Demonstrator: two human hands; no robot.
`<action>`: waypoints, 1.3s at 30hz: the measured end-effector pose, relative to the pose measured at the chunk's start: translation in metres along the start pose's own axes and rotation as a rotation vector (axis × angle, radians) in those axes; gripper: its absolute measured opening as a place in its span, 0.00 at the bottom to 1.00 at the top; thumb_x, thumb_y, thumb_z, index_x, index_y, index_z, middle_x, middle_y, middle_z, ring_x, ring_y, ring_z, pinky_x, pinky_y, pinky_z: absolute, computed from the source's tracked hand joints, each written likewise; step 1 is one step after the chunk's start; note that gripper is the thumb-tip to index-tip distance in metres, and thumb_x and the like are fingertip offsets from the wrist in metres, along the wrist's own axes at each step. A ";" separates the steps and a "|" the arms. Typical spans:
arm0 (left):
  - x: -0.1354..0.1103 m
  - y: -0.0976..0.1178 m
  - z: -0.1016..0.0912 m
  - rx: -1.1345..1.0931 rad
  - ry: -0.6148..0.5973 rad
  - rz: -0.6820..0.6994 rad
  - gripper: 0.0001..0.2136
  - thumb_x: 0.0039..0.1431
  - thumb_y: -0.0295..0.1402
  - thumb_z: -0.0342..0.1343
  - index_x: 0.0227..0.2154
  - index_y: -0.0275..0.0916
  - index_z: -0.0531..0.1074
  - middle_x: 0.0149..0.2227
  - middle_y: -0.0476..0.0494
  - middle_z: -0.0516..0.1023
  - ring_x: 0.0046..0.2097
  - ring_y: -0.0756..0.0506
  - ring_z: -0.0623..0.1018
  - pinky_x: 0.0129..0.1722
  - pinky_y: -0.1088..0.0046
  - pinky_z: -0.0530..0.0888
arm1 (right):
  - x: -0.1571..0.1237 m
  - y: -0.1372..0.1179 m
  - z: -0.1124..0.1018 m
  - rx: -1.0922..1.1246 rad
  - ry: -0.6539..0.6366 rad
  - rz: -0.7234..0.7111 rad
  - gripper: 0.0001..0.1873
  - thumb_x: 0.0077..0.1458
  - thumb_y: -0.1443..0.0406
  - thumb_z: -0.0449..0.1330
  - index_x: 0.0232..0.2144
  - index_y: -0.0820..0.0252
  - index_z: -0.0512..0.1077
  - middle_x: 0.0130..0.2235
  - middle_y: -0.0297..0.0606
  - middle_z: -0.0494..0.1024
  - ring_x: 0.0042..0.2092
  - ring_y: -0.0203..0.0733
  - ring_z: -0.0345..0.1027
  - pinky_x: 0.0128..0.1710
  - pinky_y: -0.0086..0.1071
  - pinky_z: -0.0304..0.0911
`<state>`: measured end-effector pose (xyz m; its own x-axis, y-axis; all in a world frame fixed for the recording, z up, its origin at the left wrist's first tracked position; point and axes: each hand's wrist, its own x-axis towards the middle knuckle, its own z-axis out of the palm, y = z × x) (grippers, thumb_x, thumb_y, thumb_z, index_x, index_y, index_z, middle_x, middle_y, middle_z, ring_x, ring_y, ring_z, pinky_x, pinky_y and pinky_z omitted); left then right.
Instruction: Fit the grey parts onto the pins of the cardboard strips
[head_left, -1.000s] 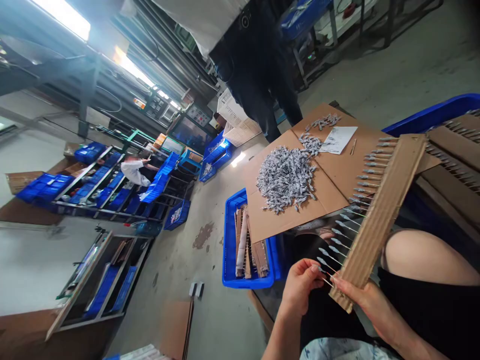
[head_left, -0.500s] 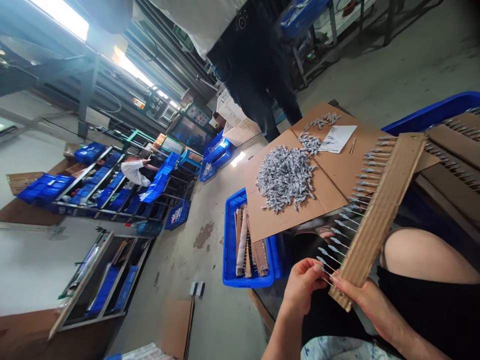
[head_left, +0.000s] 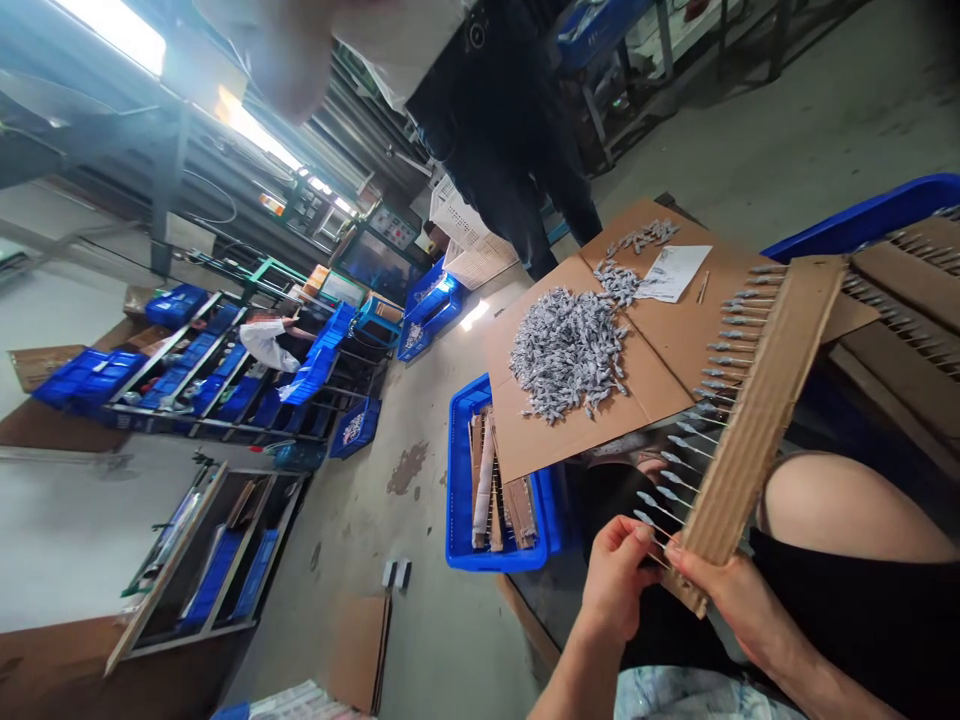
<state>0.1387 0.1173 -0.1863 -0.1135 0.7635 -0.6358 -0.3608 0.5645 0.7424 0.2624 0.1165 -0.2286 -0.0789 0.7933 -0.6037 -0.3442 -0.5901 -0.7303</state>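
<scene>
A long strip of corrugated cardboard (head_left: 757, 430) slants up and away to the right. Thin sticks with grey tips (head_left: 679, 460) stand out in a row from its left edge. My right hand (head_left: 739, 590) grips the strip near its lower end, thumb on top. At that same end, my left hand (head_left: 615, 575) is closed in a pinch on a thin stick; its tip is hidden by the fingers. Beyond them, a heap of small grey pieces (head_left: 570, 350) lies on a cardboard sheet (head_left: 660, 375), with a white paper (head_left: 677, 273) and loose sticks (head_left: 703, 288).
A blue crate (head_left: 457, 560) holding more cardboard strips stands left of the sheet. Another blue crate (head_left: 847, 225) with loaded strips is at right. A person (head_left: 495, 120) stands beyond the sheet. Shelves with blue bins (head_left: 195, 370) are farther left, beside another person (head_left: 266, 345).
My left hand has shifted slightly right, and its fingertips have slid down the stick toward the strip's edge. The standing person has a blurred hand or arm farther into view at the top.
</scene>
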 end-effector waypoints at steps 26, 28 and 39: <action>0.096 0.117 0.012 1.377 0.230 0.808 0.07 0.58 0.26 0.54 0.33 0.41 0.76 0.37 0.44 0.75 0.40 0.45 0.74 0.42 0.71 0.69 | -0.009 0.002 -0.003 0.196 -0.207 0.186 0.22 0.37 0.56 0.73 0.34 0.63 0.78 0.31 0.41 0.84 0.37 0.52 0.76 0.36 0.37 0.70; 0.096 0.116 0.009 1.327 0.231 0.771 0.07 0.56 0.23 0.55 0.31 0.41 0.75 0.36 0.44 0.74 0.40 0.45 0.73 0.44 0.70 0.69 | -0.010 0.001 -0.003 0.176 -0.226 0.168 0.22 0.36 0.55 0.73 0.32 0.64 0.78 0.31 0.42 0.84 0.36 0.53 0.76 0.36 0.37 0.70; 0.086 0.111 -0.005 0.516 0.057 0.444 0.16 0.52 0.42 0.60 0.38 0.36 0.74 0.24 0.49 0.71 0.28 0.50 0.74 0.30 0.75 0.72 | -0.010 -0.005 -0.003 0.027 -0.181 0.093 0.15 0.39 0.56 0.69 0.28 0.61 0.80 0.30 0.43 0.84 0.38 0.58 0.76 0.41 0.42 0.68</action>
<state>0.0844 0.2448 -0.1595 -0.2027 0.9475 -0.2473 0.2169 0.2897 0.9322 0.2680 0.1111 -0.2200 -0.2777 0.7507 -0.5994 -0.3522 -0.6600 -0.6636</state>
